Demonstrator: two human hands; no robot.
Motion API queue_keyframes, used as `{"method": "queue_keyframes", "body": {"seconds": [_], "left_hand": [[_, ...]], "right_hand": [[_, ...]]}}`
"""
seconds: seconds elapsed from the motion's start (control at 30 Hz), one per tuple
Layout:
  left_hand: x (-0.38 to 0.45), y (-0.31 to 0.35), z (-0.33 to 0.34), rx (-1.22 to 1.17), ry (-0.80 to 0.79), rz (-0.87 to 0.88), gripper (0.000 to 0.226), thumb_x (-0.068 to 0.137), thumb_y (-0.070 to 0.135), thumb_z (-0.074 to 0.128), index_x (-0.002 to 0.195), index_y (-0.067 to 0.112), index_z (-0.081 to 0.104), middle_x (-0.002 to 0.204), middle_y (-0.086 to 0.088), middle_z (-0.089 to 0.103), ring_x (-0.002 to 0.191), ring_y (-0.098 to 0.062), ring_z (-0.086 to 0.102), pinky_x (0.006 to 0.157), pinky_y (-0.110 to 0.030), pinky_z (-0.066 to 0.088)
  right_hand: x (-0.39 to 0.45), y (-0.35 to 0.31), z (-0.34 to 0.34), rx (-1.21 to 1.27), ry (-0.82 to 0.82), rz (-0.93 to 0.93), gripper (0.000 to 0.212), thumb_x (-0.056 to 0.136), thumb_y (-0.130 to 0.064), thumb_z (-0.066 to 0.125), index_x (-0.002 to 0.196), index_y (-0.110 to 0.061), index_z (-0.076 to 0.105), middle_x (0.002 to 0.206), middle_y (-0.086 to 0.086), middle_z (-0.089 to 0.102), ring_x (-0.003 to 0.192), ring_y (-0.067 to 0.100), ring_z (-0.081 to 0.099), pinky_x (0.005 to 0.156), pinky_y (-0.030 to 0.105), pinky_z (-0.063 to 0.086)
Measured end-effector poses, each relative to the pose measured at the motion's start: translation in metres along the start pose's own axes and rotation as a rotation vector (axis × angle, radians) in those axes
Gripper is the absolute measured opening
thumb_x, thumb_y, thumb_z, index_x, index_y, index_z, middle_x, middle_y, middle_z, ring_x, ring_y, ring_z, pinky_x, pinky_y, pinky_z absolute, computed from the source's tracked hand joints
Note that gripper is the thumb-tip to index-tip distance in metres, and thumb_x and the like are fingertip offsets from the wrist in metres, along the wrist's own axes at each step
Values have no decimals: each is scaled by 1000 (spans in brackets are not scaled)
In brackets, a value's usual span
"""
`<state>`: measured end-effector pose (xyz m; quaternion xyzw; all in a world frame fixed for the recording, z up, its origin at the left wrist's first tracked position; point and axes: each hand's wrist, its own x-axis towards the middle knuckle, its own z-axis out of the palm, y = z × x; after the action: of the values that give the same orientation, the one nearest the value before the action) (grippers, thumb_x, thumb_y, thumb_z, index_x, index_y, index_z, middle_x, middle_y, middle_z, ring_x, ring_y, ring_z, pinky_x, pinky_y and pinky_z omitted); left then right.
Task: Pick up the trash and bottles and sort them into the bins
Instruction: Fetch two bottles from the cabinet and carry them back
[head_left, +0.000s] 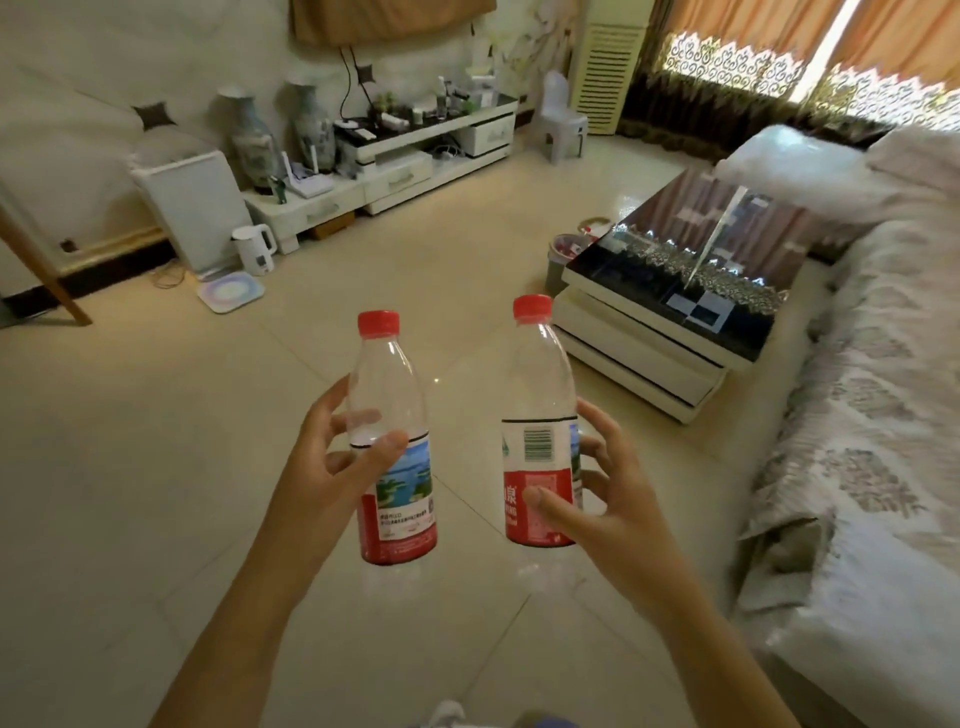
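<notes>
Left hand (332, 462) grip grasping left water bottle (390, 441) at label top, frame centre. Right hand (597, 499) grip grasping right water bottle (540, 431) at label. Both upright, apart.

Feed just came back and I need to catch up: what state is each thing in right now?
Left bottle: capped, upright, looks empty, held by left hand.
Right bottle: capped, upright, looks empty, held by right hand.
Bin: on the floor beside the coffee table, open top, some trash inside.
Kettle: upright on the floor, lid shut.
</notes>
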<state>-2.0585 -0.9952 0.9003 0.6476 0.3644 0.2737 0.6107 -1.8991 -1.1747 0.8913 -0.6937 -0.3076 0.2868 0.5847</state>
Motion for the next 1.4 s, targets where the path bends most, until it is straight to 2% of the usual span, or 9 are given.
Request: {"method": "queue_keyframes", "body": {"seconds": [0.1,0.2,0.3,0.5,0.67,0.83,1.0,1.23,1.4], "left_hand": [[42,2,-11,6,6,-16,67,68,42,66,128,50,38,119,15,58,87,6,64,65,-16,48],[92,-1,-18,4,37,-34,69,68,42,66,130,51,38,118,17,58,87,6,64,69,-21,47],[147,-1,-19,8,69,-35,69,68,42,65,130,51,37,117,19,58,87,7,64,70,-22,47],[279,7,-14,16,108,-39,68,68,40,66,129,51,38,120,14,58,93,-3,63,70,-23,47],[375,22,-20,36,94,-40,69,69,40,67,130,53,39,119,16,59,93,-1,65,72,-24,48],[450,23,-36,5,142,-54,72,68,40,68,132,51,38,121,15,58,98,-8,64,73,-26,48],[536,17,-62,-7,117,-83,70,67,41,68,128,55,39,118,19,58,91,-1,65,73,-27,49],[677,23,-103,-29,30,-55,73,67,45,71,130,53,37,123,14,57,97,-6,62,72,-27,48],[760,34,-125,-19,-93,-29,81,60,59,79,131,56,37,124,17,56,101,-8,62,73,-26,49]], "right_hand": [[48,1,9,-14,-3,28,83,68,-29,75,136,-43,31,118,-13,51,106,13,59,74,36,59],[106,8,14,-11,-7,49,81,74,-19,75,138,-40,31,120,-11,51,107,15,58,74,37,59],[171,15,15,-7,-6,52,80,75,-21,76,138,-41,31,121,-9,51,107,16,59,75,37,59],[315,19,19,41,-18,58,76,76,-22,74,134,-45,31,119,-13,50,105,15,58,72,30,58],[429,0,29,53,-50,60,73,78,-15,73,129,-45,31,116,-12,49,101,15,59,72,30,58],[510,-10,52,32,-103,58,74,76,-18,74,131,-46,32,117,-10,51,104,16,59,74,32,59],[584,-9,83,26,-100,106,73,76,-17,74,131,-45,33,117,-9,52,105,17,59,73,32,58],[683,-29,123,10,-21,109,76,69,-26,75,128,-48,34,122,-6,52,107,17,59,74,31,58],[738,-37,145,15,43,88,80,67,-28,75,135,-42,34,122,-5,52,106,16,60,72,28,57]]}}
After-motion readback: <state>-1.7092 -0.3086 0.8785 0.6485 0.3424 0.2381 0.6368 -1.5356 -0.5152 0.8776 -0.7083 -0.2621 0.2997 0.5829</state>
